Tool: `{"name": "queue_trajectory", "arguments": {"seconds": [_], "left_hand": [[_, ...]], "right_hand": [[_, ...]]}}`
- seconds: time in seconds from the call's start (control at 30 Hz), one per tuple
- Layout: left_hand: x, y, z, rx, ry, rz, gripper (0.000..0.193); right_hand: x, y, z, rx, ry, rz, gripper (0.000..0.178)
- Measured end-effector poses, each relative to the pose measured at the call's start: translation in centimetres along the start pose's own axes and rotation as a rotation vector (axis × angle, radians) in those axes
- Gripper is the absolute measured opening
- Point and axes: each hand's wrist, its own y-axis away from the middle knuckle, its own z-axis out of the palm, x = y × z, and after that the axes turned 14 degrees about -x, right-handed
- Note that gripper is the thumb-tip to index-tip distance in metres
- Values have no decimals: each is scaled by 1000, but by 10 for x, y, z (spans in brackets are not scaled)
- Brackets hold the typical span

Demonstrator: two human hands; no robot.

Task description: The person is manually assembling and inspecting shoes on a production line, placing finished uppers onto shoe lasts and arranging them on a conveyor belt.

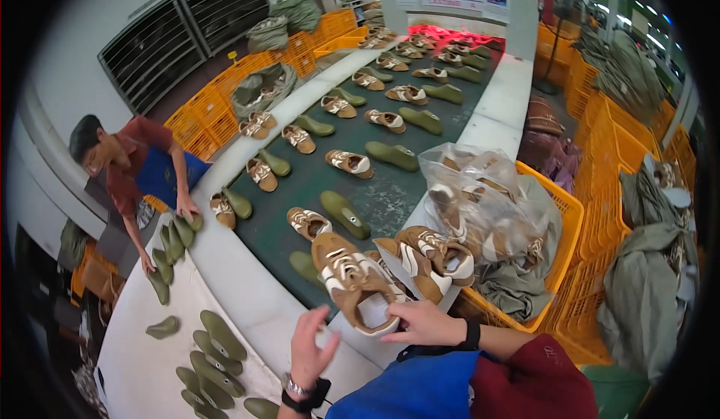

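A tan sneaker [341, 265] with white stripes and laces is in my right hand [426, 323], which pinches it at the heel opening, toe pointing away. Something pale shows inside the shoe. My left hand [309, 350] hovers left of the heel, apart from it, its fingers spread and nothing in them. Just right of the held sneaker, more tan sneakers [442, 248] are bunched on the white edge of the conveyor. Beyond it, one sneaker [308, 222] lies on the green belt [300, 183] near an olive-green shoe last [345, 214]. Another last [305, 266] is partly hidden behind the held shoe.
Sneakers and lasts line the belt back to a red-lit machine opening [457, 35]. An orange crate [574, 228] with bagged shoes [487, 202] stands at right. Lasts [217, 374] lie on the white table [131, 344] at left, where a co-worker [135, 160] handles several.
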Motion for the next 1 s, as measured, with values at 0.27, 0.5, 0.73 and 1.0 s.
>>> {"name": "queue_trajectory", "arguments": {"seconds": [0.27,0.5,0.73,1.0], "left_hand": [[36,40,35,-95,-190,63,36],[-20,44,42,38,-93,-197,30],[-58,51,27,266,-25,-354,25],[-96,11,26,126,-319,-294,32]], "right_hand": [[-9,-1,26,-128,-149,-255,35],[15,38,3,-134,-266,-56,35],[176,192,2,38,-206,827,31],[246,277,109,112,-48,1375,74]]}}
